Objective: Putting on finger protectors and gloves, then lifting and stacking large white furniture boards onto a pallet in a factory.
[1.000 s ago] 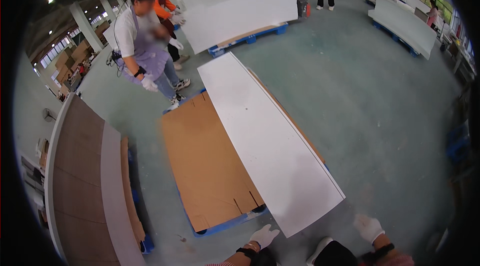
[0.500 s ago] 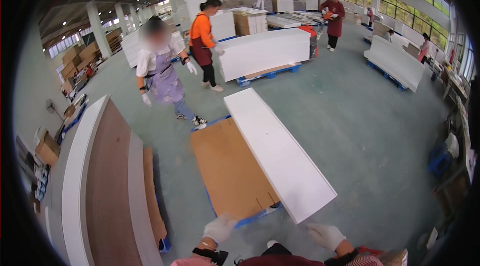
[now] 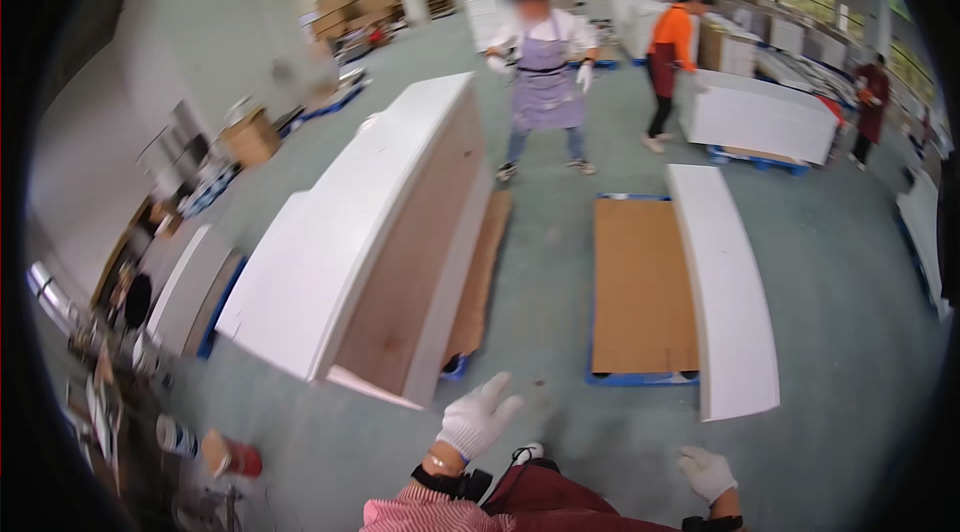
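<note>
My left hand (image 3: 478, 419), in a white knit glove, is raised with fingers spread and holds nothing. It is nearest the near end of a tall stack of boards (image 3: 395, 317) with white and brownish faces. My right hand (image 3: 708, 473), also gloved in white, hangs lower right with its fingers loosely apart and nothing in them. Beyond it, apart from the hand, a long white panel (image 3: 735, 302) lies along the right side of a brown cardboard sheet (image 3: 645, 282). That sheet covers a blue pallet (image 3: 640, 379).
A co-worker in a purple apron (image 3: 548, 82) stands beyond the boards, facing this way. Another in orange (image 3: 672, 42) is beside a white panel stack (image 3: 765, 117) on a pallet. Buckets (image 3: 235, 454) stand at lower left, a smaller panel stack (image 3: 190, 292) farther up.
My view has swung left, so the board stack and panel appear farther right. My left hand has risen with fingers spreading; my right hand is farther from the panel's near end.
</note>
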